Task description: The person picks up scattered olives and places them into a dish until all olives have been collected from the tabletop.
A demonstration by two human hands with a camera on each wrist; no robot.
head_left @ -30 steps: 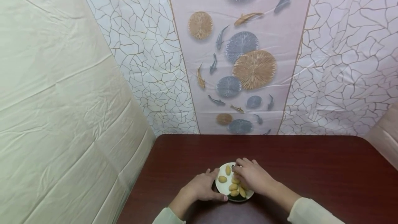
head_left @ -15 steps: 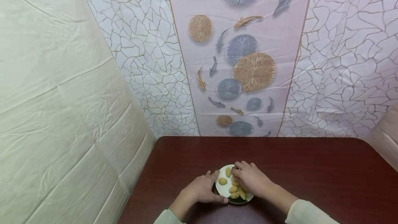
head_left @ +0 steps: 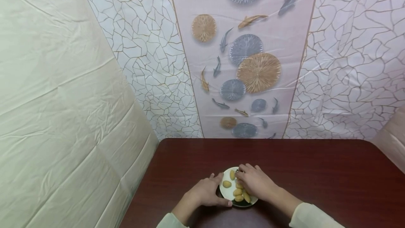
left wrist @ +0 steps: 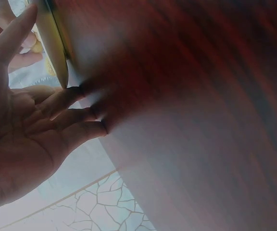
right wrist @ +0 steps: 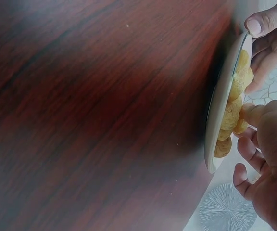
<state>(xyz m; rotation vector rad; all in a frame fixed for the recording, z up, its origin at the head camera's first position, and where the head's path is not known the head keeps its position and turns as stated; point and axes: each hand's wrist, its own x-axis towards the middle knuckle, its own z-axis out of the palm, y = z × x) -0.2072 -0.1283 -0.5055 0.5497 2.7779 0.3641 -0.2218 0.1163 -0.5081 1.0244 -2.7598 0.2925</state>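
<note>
A round white plate with dark patches near its rim sits on the table, bearing several yellow oval pieces whose exact kind is unclear. At the plate's left side my left hand spans the rim, thumb at the near edge and fingers fairly straight along the far left. In the left wrist view the fingertips of that left hand reach down to the tabletop. From the right, my right hand reaches over the plate. The right wrist view has its thumb and a finger pinching one yellow piece; the palm hides others.
The dark red wooden table extends around the plate on all sides. Behind it hangs a printed cloth with fish and round motifs. A cream quilted panel borders the left side.
The whole head view has shifted slightly. Both hands stay at the plate, and the yellow pieces in view keep their places.
</note>
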